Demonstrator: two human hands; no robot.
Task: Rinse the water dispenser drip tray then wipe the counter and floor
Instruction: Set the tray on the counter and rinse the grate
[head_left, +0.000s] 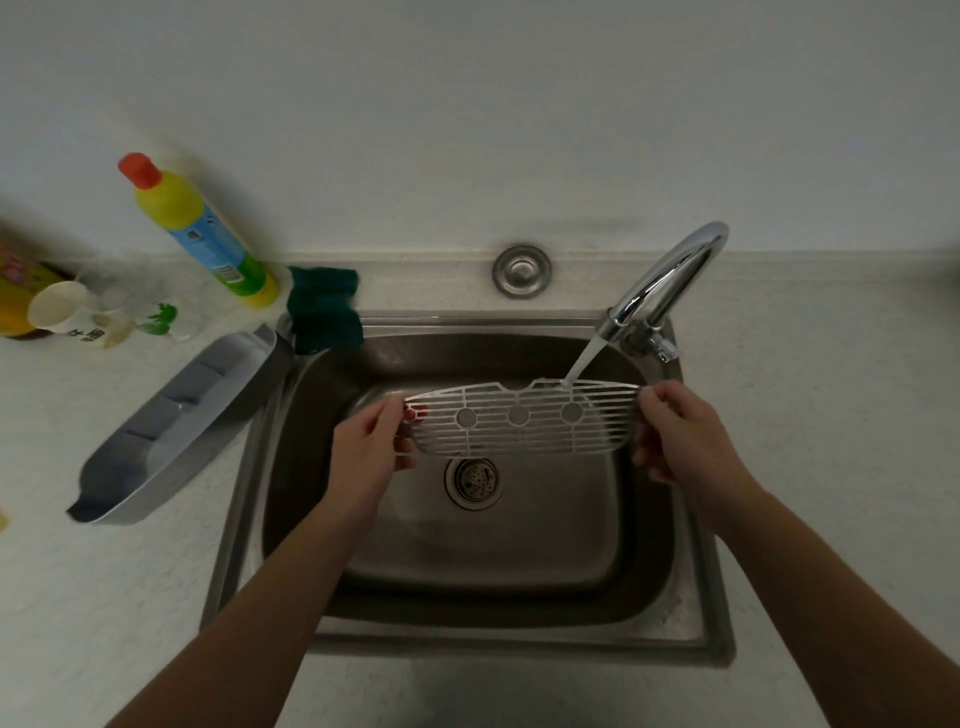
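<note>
A silver slotted drip tray grate with three round pads hangs level over the steel sink. My left hand pinches its left end and my right hand pinches its right end. Water streams from the chrome faucet onto the grate's far right edge. The grey drip tray basin lies on the counter to the left, its end overhanging the sink rim.
A green cloth drapes over the sink's back left corner. A yellow detergent bottle, paper cups and clear plastic cups stand at the back left. A round steel cap sits behind the sink. White wall behind.
</note>
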